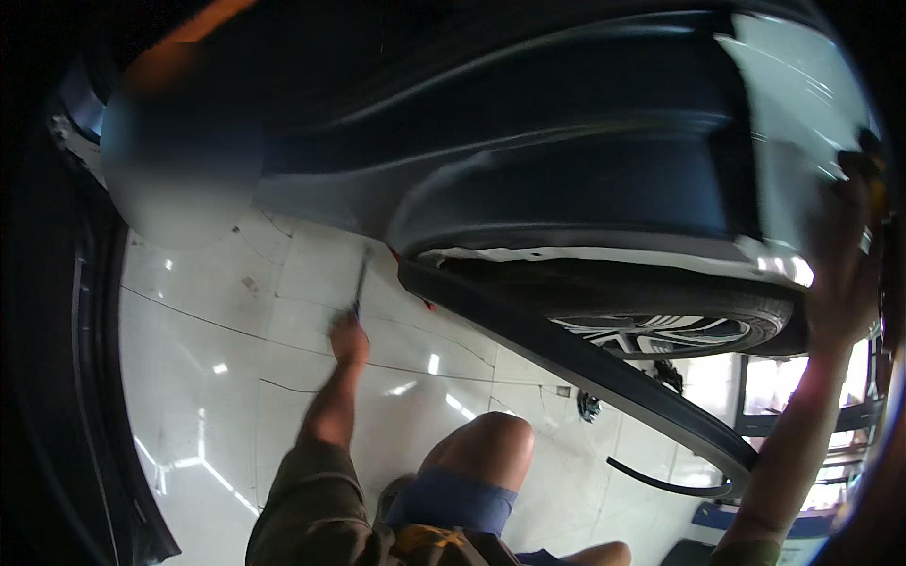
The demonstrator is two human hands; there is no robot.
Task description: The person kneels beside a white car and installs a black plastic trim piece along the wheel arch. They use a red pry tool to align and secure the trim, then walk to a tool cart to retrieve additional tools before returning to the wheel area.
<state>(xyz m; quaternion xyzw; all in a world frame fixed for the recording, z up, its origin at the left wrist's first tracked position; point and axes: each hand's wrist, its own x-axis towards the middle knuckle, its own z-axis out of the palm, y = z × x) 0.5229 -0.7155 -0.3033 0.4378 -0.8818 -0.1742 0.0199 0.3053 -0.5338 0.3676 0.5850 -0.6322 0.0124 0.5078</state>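
Note:
My left hand (349, 335) is closed on a long thin tool (360, 283), held low over the floor at the left of the wheel arch. My right hand (840, 274) reaches up along the far right side, fingers extended against a pale glossy panel (783, 94) beside the dark grey car body panel (585, 170); its fingertips are in shadow. A long black trim piece (566, 349), with red at its upper end, hangs diagonally in front of the tyre (769, 316) and its spoked wheel.
Cracked white tiled floor (208, 340) lies below, with small dark parts (587, 406) and a curved black strip (661, 472). A black car edge (75, 396) borders the left. A blurred round patch at upper left hides what is there. My bent knee (495, 434) is below.

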